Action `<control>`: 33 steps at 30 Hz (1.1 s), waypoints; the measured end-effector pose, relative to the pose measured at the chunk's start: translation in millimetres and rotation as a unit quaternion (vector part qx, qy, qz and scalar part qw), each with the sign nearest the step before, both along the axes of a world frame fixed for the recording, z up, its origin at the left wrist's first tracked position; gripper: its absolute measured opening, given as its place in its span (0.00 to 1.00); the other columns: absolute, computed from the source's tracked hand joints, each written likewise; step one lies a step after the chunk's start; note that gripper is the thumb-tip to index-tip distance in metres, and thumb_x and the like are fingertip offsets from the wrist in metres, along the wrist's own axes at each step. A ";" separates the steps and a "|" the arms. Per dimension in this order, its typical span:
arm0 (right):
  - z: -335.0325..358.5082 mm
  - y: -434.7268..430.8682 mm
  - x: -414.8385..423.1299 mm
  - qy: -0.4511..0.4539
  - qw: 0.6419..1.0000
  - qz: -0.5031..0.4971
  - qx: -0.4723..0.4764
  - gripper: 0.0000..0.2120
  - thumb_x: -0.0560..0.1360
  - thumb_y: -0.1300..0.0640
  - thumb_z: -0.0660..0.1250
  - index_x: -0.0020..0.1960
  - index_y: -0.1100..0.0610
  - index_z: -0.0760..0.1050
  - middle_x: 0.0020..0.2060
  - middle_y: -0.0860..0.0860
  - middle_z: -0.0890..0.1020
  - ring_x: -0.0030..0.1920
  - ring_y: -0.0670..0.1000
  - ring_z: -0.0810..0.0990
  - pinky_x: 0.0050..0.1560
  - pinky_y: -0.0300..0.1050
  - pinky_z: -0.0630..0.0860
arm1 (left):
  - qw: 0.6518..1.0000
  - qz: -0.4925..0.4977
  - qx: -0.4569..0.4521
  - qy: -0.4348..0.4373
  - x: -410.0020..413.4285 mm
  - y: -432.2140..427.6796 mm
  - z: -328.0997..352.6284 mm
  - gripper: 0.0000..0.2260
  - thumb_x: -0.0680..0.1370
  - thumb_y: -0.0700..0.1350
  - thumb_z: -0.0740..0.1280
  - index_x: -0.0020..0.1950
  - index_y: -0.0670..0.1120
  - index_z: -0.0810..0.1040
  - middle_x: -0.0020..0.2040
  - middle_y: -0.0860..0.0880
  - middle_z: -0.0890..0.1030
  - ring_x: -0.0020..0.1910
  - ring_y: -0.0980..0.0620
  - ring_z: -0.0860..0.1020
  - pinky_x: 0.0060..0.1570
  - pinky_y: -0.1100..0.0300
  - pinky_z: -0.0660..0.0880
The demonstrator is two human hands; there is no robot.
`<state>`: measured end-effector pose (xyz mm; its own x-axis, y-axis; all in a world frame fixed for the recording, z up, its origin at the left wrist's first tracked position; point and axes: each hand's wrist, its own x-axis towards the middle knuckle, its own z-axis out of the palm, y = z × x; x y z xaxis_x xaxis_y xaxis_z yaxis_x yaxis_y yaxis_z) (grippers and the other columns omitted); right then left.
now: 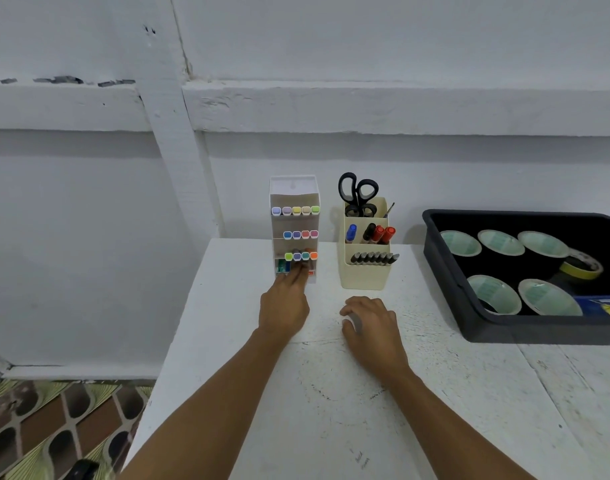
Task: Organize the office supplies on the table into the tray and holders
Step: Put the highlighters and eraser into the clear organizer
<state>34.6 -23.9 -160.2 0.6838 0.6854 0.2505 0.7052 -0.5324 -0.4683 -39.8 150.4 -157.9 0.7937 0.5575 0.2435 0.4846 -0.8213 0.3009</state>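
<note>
A white tiered marker holder (294, 197) stands at the table's back edge with rows of coloured-capped markers (296, 210). My left hand (284, 301) reaches to its lowest shelf, and its straight, blurred fingers touch the markers there. My right hand (372, 327) rests on the table in front of the cream holder (365, 277), fingers curled round a small grey item (354, 320), most of it hidden. The cream holder has black scissors (358, 192), blue, black and red markers (383, 233) and a row of dark pens (374, 258). A black tray (469, 317) at the right holds several tape rolls (493, 294).
A yellow tape roll (582, 268) and a blue packet (601, 304) also lie in the tray. The white table (331, 403) ends at its left edge near my left forearm, with patterned floor (54, 427) below. A white wall rises just behind the holders.
</note>
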 end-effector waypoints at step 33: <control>1.2 1.2 -1.4 0.011 1.000 -0.007 -0.004 0.10 0.78 0.54 0.65 0.57 0.50 0.79 0.63 0.45 0.77 0.65 0.48 0.71 0.64 0.47 0.63 | 0.995 0.041 -0.067 -0.063 -15.1 1.4 1.1 0.27 0.81 0.49 0.60 0.79 0.52 0.55 0.78 0.54 0.58 0.71 0.51 0.69 0.66 0.58 0.69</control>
